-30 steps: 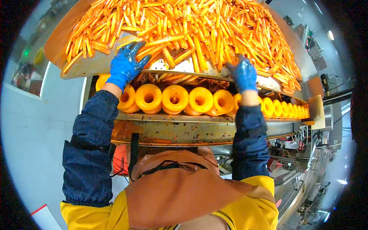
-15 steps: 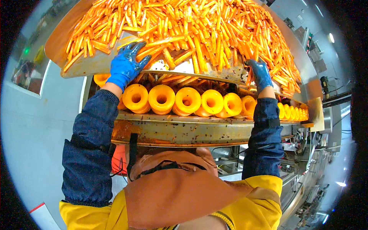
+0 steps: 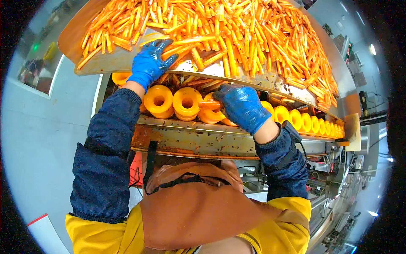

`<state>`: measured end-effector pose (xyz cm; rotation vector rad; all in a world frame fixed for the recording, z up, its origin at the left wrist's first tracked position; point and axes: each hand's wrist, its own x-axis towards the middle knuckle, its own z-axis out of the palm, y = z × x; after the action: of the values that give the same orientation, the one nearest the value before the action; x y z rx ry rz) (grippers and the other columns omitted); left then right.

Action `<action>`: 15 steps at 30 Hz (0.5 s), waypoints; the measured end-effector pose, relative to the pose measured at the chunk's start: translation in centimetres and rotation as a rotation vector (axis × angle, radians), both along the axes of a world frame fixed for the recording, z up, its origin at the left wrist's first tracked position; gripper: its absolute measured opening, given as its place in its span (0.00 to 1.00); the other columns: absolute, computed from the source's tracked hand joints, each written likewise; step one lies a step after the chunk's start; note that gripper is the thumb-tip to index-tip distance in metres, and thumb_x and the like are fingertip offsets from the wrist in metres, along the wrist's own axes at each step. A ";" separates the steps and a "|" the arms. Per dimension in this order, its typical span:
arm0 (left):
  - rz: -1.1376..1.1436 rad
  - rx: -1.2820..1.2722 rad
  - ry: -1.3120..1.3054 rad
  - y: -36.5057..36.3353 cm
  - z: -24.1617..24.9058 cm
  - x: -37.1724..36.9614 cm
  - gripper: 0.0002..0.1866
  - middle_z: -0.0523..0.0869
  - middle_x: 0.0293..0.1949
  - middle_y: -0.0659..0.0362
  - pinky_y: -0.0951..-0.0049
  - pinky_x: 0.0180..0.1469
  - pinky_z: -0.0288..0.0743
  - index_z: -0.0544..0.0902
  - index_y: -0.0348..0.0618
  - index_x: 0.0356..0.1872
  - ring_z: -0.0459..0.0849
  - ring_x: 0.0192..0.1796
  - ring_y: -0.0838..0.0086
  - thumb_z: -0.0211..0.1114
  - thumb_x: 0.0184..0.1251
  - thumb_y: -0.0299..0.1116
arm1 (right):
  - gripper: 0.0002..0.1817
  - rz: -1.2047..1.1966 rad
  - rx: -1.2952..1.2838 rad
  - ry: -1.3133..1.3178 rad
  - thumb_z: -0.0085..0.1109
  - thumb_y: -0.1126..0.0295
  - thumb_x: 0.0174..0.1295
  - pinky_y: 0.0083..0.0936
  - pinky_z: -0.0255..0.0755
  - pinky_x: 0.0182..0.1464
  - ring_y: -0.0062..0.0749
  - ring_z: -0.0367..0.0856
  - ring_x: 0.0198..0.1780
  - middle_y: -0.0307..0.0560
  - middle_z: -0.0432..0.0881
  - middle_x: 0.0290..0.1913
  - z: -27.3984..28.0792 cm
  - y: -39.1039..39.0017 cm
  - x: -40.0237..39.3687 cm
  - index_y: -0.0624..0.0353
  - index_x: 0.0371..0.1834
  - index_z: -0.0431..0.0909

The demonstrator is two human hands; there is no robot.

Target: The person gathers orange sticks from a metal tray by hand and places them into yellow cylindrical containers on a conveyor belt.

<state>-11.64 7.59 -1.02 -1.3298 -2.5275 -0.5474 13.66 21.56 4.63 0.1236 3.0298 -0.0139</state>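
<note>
A big heap of orange carrot sticks (image 3: 237, 34) fills a metal tray (image 3: 105, 65) above a row of yellow-orange rollers (image 3: 186, 101). My left hand (image 3: 150, 63), in a blue glove, lies flat with fingers spread on the tray's near edge, touching the sticks. My right hand (image 3: 241, 106), also blue-gloved, is down at the rollers, closed around a single carrot stick (image 3: 208, 104) that pokes out to the left over one roller. Dark blue sleeves, a yellow jacket and a brown apron (image 3: 198, 207) fill the lower view.
A stained metal rail (image 3: 190, 139) runs below the rollers, which continue to the right (image 3: 313, 122). Machinery and cables (image 3: 338, 186) stand at the lower right. A pale grey floor (image 3: 38, 139) lies to the left.
My right hand left the carrot heap at the tray's right edge, came down and left to the rollers, and now grips one carrot stick. My left hand stayed on the tray edge.
</note>
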 end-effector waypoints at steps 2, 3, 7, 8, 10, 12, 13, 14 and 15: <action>0.008 0.013 -0.007 -0.1 0.1 0.1 0.29 0.74 0.62 0.50 0.57 0.65 0.66 0.71 0.61 0.64 0.71 0.63 0.55 0.60 0.63 0.55 | 0.18 0.039 -0.124 0.095 0.64 0.64 0.50 0.38 0.76 0.43 0.48 0.81 0.40 0.51 0.82 0.39 -0.3 0.2 -0.1 0.49 0.47 0.81; 0.008 0.012 -0.004 0.0 0.0 0.1 0.29 0.74 0.62 0.50 0.57 0.65 0.66 0.72 0.61 0.64 0.71 0.63 0.55 0.60 0.62 0.55 | 0.19 0.074 -0.249 0.190 0.64 0.64 0.50 0.38 0.76 0.43 0.48 0.81 0.41 0.51 0.82 0.40 -0.6 0.4 -0.1 0.48 0.48 0.80; 0.006 0.009 0.007 0.1 -0.2 -0.1 0.29 0.73 0.62 0.50 0.57 0.65 0.67 0.72 0.61 0.63 0.71 0.63 0.54 0.60 0.62 0.56 | 0.20 0.003 -0.242 0.220 0.65 0.63 0.50 0.39 0.75 0.43 0.47 0.81 0.41 0.50 0.82 0.40 -2.0 0.4 0.1 0.47 0.49 0.80; 0.012 0.008 0.007 0.1 -0.2 -0.2 0.29 0.73 0.62 0.50 0.57 0.65 0.67 0.72 0.61 0.63 0.71 0.63 0.54 0.60 0.62 0.56 | 0.21 0.002 -0.196 0.280 0.66 0.62 0.49 0.39 0.75 0.42 0.47 0.81 0.41 0.49 0.81 0.40 -2.0 0.1 0.2 0.47 0.49 0.80; 0.025 -0.030 -0.004 0.0 -0.2 0.0 0.31 0.71 0.64 0.52 0.57 0.65 0.66 0.70 0.62 0.64 0.70 0.64 0.54 0.56 0.61 0.60 | 0.16 -0.002 -0.032 0.201 0.63 0.63 0.51 0.38 0.75 0.38 0.44 0.81 0.38 0.47 0.81 0.37 -1.2 -0.9 -0.6 0.50 0.45 0.81; 0.020 -0.025 -0.004 0.0 -0.5 -0.2 0.31 0.71 0.64 0.52 0.57 0.65 0.66 0.71 0.62 0.64 0.70 0.64 0.54 0.56 0.61 0.60 | 0.13 0.063 0.089 0.160 0.61 0.64 0.52 0.38 0.75 0.36 0.43 0.80 0.36 0.47 0.80 0.36 -2.6 -2.0 -2.0 0.50 0.42 0.81; 0.013 -0.016 -0.004 0.1 -0.3 -0.3 0.31 0.71 0.65 0.52 0.57 0.65 0.66 0.71 0.62 0.64 0.70 0.64 0.54 0.56 0.61 0.60 | 0.10 0.124 0.215 0.120 0.58 0.65 0.53 0.37 0.74 0.34 0.41 0.80 0.34 0.46 0.80 0.35 -3.1 -2.6 -2.6 0.51 0.38 0.81; 0.009 -0.016 0.002 0.1 -0.2 -0.3 0.31 0.71 0.65 0.52 0.57 0.65 0.66 0.71 0.62 0.64 0.70 0.64 0.54 0.56 0.61 0.60 | 0.06 0.187 0.229 0.157 0.55 0.68 0.53 0.37 0.74 0.33 0.40 0.79 0.33 0.46 0.79 0.33 -3.4 -3.6 -2.8 0.50 0.33 0.80; 0.017 -0.028 -0.010 0.1 -0.1 -0.2 0.31 0.71 0.65 0.52 0.57 0.65 0.67 0.71 0.62 0.64 0.70 0.64 0.54 0.56 0.61 0.60 | 0.07 0.286 0.125 0.196 0.55 0.68 0.53 0.36 0.74 0.34 0.41 0.78 0.33 0.46 0.78 0.31 -3.6 -4.0 -3.2 0.50 0.33 0.81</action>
<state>-11.83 7.72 -1.12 -1.3178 -2.5612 -0.5182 10.50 17.58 1.08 -0.3204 3.2102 0.1984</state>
